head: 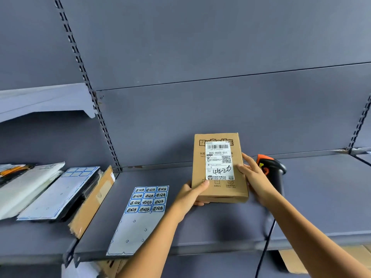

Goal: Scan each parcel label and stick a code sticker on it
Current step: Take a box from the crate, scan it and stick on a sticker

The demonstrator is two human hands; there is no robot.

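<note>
Head view: holding parcel (218, 189) tilted up just above shelf (321, 197), right of middle, white label (219, 160) facing camera. Gripped by left grip (190, 195) at near-left corner, thumb on front, fingers beneath. Pinched by right grip (255, 177) along right edge, thumb touching label. No code sticker visible on parcel, so sticking judged still to do; impossible to tell whether scanned. Scanner (271, 167) untouched, just behind right grip, cable trailing off near edge. Sticker sheet (144, 209) flat on shelf to left, far rows full, near part peeled bare: probably several parcels done. Stacked further left, more parcels (40, 189) and another sheet (60, 195).
</note>
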